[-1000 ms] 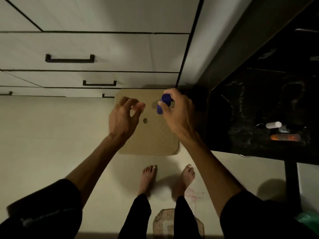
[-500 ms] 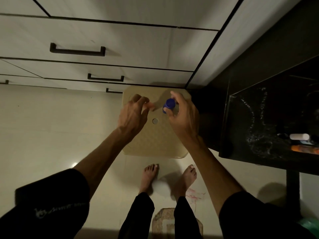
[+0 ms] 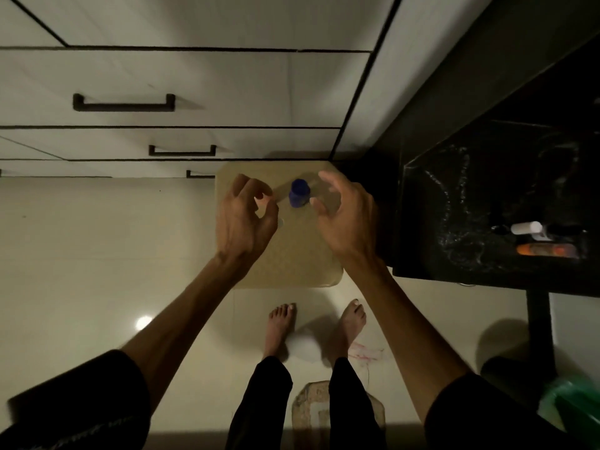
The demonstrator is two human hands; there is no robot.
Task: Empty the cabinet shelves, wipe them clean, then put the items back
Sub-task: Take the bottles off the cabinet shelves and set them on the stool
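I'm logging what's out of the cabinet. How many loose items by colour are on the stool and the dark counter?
Blue: 1, the blue bottle on the stool
White: 1, the white tube on the counter
Orange: 1, the orange tube
Total: 3

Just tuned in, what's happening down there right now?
A person stands barefoot in front of a tan plastic stool by the white drawers. A small blue bottle stands on the stool top. The right hand hovers beside it, fingers spread, not gripping. The left hand is loosely curled on the other side, holding nothing that can be made out. On the dark counter at right lie a white tube and an orange one.
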